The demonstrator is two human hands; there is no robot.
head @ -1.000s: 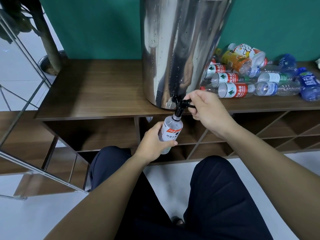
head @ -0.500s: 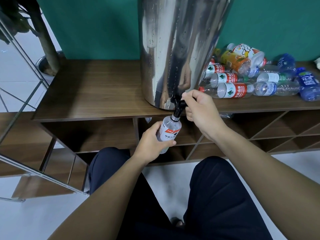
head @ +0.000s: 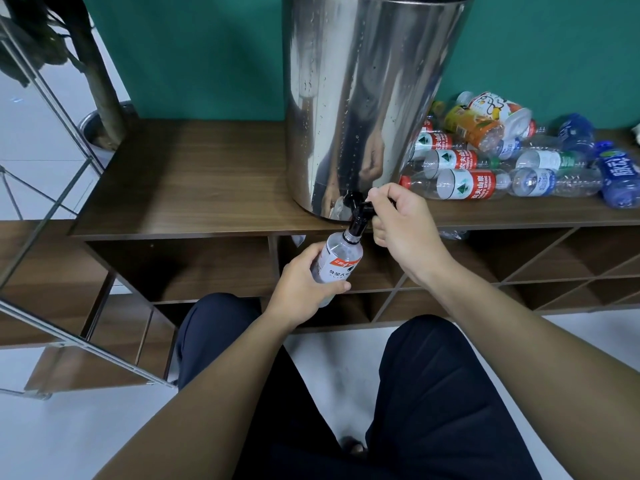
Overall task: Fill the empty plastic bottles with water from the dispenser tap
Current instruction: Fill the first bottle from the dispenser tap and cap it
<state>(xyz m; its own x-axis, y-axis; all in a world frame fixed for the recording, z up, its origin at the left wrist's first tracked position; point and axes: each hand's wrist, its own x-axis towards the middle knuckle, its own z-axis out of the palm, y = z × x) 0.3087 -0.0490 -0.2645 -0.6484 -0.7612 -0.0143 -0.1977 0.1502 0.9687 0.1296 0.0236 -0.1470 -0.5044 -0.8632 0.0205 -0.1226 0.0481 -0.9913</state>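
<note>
Lighting is even, moderately bright indoor light, seemingly from above. The tall polished steel dispenser drum [head: 367, 98] shows streaked glare and warped reflections. Soft shadow falls on the dark wooden shelf top [head: 194, 178]; the cubbies beneath are dim. Wide-angle distortion bends the edges. Focus is acceptable; slight softness at periphery.

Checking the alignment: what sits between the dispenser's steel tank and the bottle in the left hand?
The black tap, its spout at the bottle mouth, in the head view.

Glossy metal dispenser [head: 367, 98]; seemingly matt wooden shelf [head: 194, 188].
</note>
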